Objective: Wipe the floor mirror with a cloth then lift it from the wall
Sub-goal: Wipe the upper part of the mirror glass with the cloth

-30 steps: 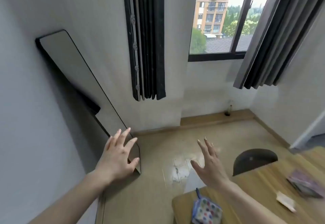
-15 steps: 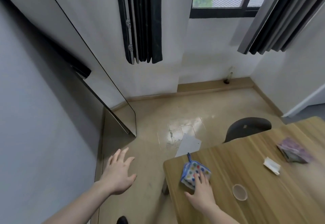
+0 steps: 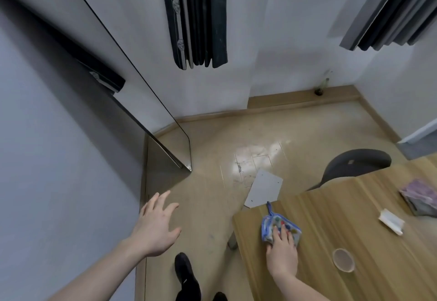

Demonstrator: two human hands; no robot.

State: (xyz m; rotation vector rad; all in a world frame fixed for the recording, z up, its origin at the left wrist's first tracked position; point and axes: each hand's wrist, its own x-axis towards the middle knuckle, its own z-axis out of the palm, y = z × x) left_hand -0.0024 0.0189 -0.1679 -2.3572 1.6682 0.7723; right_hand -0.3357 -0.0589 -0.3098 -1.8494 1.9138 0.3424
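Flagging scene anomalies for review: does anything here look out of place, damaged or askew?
A flat grey rectangular panel lies loose on the tan floor, askew beside the wooden table. Nearby floor tiles look scuffed and patchy. Nothing else stands out.

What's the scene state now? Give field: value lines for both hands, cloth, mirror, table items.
left hand: fingers spread, over the floor, holding nothing
right hand: fingers resting on the cloth
cloth: dotted, blue-edged, lying on the table near its corner
mirror: leaning on the wall, base on the floor, untouched
other table items: cup, white packet, purple pack
chair: beyond the table
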